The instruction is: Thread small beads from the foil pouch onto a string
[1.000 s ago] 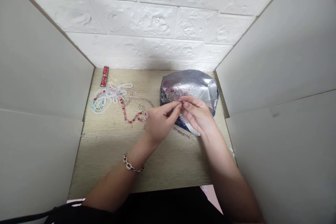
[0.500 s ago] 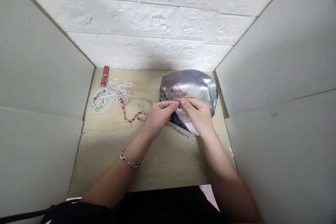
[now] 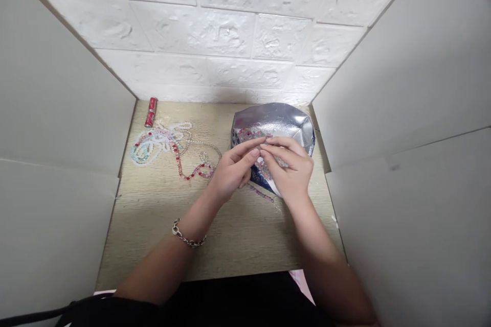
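My left hand [image 3: 232,168] and my right hand [image 3: 290,166] meet fingertip to fingertip over a silver-lined bag [image 3: 274,117] that holds many small pink, clear and orange beads [image 3: 247,135]. Thumb and fingers of each hand are brought together in a pinch; whatever lies between them is too small to make out. Below my left hand, a short strand of purple-pink beads [image 3: 261,192] lies on the table, its thin thread end trailing at the right. A longer red and pink bead strand [image 3: 180,166] runs from the left pile towards my left hand.
White and pale blue bead strands [image 3: 153,145] lie heaped at the left of the wooden table [image 3: 153,225]. Behind them is a red cylinder [image 3: 151,112]. A white brick-patterned wall [image 3: 226,71] closes the back, with grey panels on both sides.
My fingers have shifted: both index fingers now reach further forward and the right hand's fingers are more extended. The view has moved slightly; the bead strands lie as before.
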A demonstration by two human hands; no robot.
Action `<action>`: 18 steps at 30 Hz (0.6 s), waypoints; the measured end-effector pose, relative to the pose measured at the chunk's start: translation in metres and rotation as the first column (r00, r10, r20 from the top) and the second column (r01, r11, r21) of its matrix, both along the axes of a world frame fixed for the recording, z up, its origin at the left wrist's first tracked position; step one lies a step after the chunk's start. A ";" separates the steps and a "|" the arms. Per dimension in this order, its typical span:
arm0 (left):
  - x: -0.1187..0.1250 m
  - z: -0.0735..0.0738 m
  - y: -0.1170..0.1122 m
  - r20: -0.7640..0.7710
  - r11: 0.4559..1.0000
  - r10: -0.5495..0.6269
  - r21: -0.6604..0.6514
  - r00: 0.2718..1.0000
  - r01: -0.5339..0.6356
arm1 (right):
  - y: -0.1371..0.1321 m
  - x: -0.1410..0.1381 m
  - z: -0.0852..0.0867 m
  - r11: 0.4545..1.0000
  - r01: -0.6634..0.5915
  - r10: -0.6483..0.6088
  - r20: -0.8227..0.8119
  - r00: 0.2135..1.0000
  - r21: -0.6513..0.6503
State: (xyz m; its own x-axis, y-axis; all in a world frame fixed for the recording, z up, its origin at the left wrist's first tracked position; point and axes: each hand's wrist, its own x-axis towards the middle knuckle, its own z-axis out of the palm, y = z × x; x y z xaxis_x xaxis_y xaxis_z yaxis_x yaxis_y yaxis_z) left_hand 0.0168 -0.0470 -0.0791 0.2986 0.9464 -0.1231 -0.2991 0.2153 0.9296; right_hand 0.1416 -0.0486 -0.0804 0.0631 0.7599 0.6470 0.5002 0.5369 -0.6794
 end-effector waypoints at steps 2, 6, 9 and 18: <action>0.000 -0.002 0.001 -0.016 0.999 0.013 0.033 1.000 -0.012 | -0.001 -0.001 0.002 1.000 0.011 -0.012 -0.011 1.000 -0.021; 0.000 -0.004 0.003 -0.066 0.995 0.073 0.080 0.995 -0.067 | -0.001 0.002 0.006 0.992 0.011 -0.013 -0.011 1.000 -0.129; 0.000 -0.004 0.003 -0.109 0.990 0.087 0.122 0.990 -0.074 | 0.000 0.005 0.009 0.968 -0.057 0.048 -0.043 0.998 -0.245; -0.001 -0.004 0.001 -0.240 0.981 0.121 0.179 0.963 -0.079 | 0.004 0.012 0.009 0.808 -0.222 0.117 -0.220 0.968 -0.546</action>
